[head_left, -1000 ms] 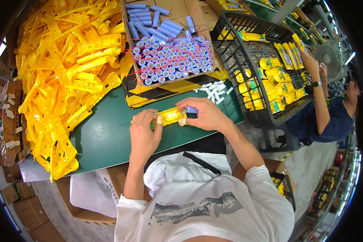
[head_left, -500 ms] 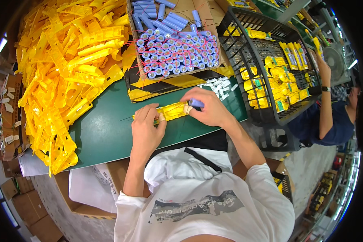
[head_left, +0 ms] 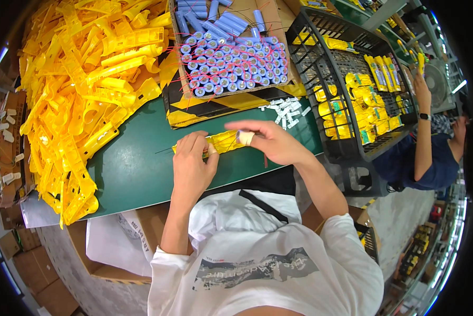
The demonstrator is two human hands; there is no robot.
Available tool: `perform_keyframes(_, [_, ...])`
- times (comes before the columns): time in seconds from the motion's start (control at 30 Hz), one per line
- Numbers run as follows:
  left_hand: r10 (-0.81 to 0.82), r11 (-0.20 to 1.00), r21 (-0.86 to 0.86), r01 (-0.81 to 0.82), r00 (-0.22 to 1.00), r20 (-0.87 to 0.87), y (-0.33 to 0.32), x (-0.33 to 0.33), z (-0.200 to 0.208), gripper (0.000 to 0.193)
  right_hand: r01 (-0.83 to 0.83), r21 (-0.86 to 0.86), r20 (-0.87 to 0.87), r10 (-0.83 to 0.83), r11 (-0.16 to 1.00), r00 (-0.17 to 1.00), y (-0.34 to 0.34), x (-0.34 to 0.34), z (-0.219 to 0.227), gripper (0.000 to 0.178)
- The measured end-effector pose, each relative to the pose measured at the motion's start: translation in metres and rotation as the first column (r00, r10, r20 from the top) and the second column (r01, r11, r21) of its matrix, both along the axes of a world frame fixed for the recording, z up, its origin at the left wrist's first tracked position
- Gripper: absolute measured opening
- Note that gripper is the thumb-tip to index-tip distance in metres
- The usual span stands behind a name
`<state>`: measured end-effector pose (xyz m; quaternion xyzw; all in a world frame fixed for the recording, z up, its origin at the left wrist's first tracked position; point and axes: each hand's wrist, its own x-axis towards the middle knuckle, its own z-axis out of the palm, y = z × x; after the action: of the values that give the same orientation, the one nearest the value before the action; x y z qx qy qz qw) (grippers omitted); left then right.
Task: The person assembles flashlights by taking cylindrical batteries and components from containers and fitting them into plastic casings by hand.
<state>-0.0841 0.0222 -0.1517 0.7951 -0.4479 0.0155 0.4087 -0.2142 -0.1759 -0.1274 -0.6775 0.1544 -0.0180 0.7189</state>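
Observation:
A yellow plastic half-shell (head_left: 224,141) lies over the green tabletop with thin dark wires along it. My left hand (head_left: 191,160) grips its left end, fingers curled over the edge, and one fingertip wears a pale cover. At the shell's right end my right hand (head_left: 279,143) closes on a blue battery cell (head_left: 239,136), thumb pressed against it. Most of that cell is hidden by the thumb, which is wrapped in a pale covering. A short red wire (head_left: 265,160) hangs below my right hand.
Yellow shells (head_left: 89,89) are heaped on the left. Behind my hands, a cardboard box (head_left: 179,68) holds many blue cells (head_left: 236,63) with red wires. Small white parts (head_left: 286,112) lie beside a black crate (head_left: 347,145) of yellow pieces. Another person (head_left: 423,152) works at right.
My right hand has turned and shifted slightly left, bringing the cell from above the table to the shell's right end. My left hand keeps its grip.

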Motion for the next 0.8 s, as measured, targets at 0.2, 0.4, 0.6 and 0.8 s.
perform_keyframes(0.2, [-0.019,0.999,-0.031,0.02,0.999,0.027,0.005,0.001,-0.002,0.012,-0.128,-0.514,-0.012,0.142,0.848,0.99,0.007,0.019,0.046,0.03])
perform_keyframes(0.4, [-0.048,0.999,-0.021,0.048,0.999,-0.024,0.001,0.002,0.004,0.011,0.172,0.175,0.329,-0.222,0.969,0.918,-0.01,0.008,-0.026,0.033])
perform_keyframes(0.6, [-0.065,0.998,-0.021,0.063,0.996,-0.069,0.002,0.005,0.006,0.013,0.12,-0.316,0.266,-0.033,0.941,0.963,0.001,0.002,-0.027,0.019])
perform_keyframes(0.8, [-0.058,0.998,0.025,0.06,0.996,-0.068,0.005,0.004,0.006,0.012,0.018,-0.655,0.157,0.112,0.755,0.981,-0.002,0.006,0.002,0.025])
